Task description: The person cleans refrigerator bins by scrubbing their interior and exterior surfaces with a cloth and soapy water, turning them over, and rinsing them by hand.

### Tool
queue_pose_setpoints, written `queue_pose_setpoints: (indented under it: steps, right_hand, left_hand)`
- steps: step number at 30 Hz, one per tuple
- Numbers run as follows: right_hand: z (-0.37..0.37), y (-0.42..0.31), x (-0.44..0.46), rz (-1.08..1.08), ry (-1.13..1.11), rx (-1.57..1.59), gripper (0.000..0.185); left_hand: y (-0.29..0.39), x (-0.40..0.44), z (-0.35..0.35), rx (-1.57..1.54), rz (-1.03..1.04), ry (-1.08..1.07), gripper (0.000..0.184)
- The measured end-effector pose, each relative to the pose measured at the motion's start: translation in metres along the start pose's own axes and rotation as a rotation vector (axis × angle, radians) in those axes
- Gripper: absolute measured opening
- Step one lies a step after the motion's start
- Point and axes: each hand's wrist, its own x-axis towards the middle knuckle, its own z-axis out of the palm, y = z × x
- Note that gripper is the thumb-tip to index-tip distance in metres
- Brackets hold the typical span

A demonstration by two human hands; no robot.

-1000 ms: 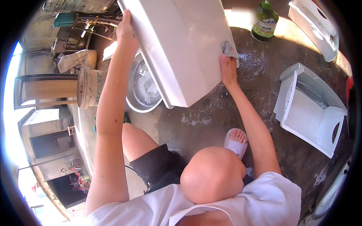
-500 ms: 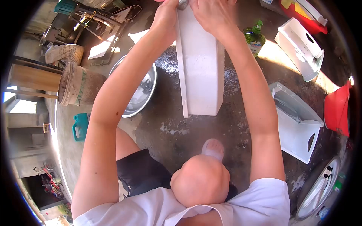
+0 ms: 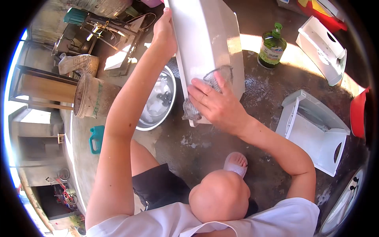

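A white plastic drawer (image 3: 197, 43) is held up in front of me, its narrow end tilted toward me. My left hand (image 3: 164, 33) grips the drawer's left edge near the top; part of its fingers is hidden behind the rim. Under my right hand (image 3: 217, 103) a grey mesh scrubbing cloth (image 3: 192, 110) is pressed against the drawer's lower outer face, bunched beneath the fingers. Left of the drawer stands a metal basin (image 3: 172, 106) with water and suds or pale pieces in it, partly behind my left forearm.
A green pump bottle (image 3: 271, 49) stands on the wet floor to the right. Two more white drawers (image 3: 316, 148) (image 3: 321, 51) lie further right, near a red tub (image 3: 358, 112). To the left are a dirty bucket (image 3: 89, 94) and a teal jug (image 3: 96, 139).
My right hand has moved from the drawer's far end down to its near end, with the mesh cloth now plainly visible. The drawer has tilted, and the view has shifted slightly.
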Motion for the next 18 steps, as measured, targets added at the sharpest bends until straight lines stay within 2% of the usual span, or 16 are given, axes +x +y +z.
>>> queue_pose_setpoints:
  steps: [3,5,6,8,10,13,16,18]
  right_hand:
    - [-0.005,0.01,0.004,0.064,0.074,0.313,0.018]
    - [-0.02,0.037,0.037,0.157,0.24,0.278,0.014]
    - [-0.029,0.054,0.055,0.205,0.314,0.265,0.011]
    - [-0.037,0.093,0.091,0.228,0.39,0.131,0.015]
    - [-0.028,0.128,0.126,0.14,0.488,-0.147,0.013]
    - [-0.006,0.142,0.157,0.205,0.29,-0.44,0.018]
    - [-0.005,0.128,0.154,0.152,0.123,-0.347,0.029]
    - [-0.011,0.136,0.145,0.11,0.18,-0.439,0.026]
  left_hand:
    - [-0.002,0.013,-0.003,-0.009,0.024,-0.039,0.036]
    - [-0.008,0.016,-0.004,-0.036,0.038,-0.049,0.036]
    - [-0.007,0.014,-0.005,-0.017,0.028,-0.148,0.037]
    - [-0.003,-0.001,-0.001,0.017,-0.013,-0.151,0.038]
    - [-0.003,-0.006,0.001,0.034,-0.009,-0.153,0.039]
    - [-0.007,-0.013,0.008,0.031,0.005,-0.149,0.04]
    - [-0.008,-0.008,0.004,0.091,0.027,-0.19,0.041]
    - [-0.01,-0.008,0.001,0.123,0.056,-0.216,0.046]
